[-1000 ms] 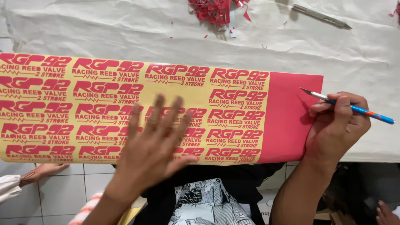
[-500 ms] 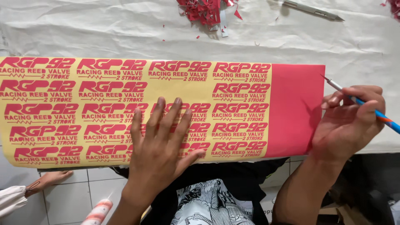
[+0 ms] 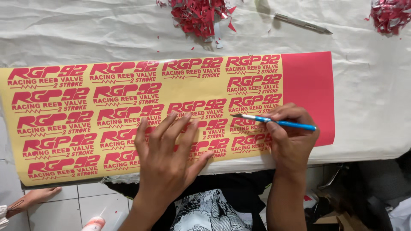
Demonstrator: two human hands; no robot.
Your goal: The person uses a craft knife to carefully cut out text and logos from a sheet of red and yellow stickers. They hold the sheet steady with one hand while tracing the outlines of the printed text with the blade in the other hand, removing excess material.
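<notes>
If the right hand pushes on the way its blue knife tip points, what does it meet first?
The right hand aims the blue craft knife leftward. First in line, probably, is the red lettering of the sticker sheet, just above the left hand's fingertips.

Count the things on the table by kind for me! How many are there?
Sticker sheet: 1
Craft knives: 2, the blue one in the right hand, a grey one lying at the top
Heaps of red scraps: 2, one top middle, one top right
Total: 5
The left hand lies flat on the sheet.
</notes>
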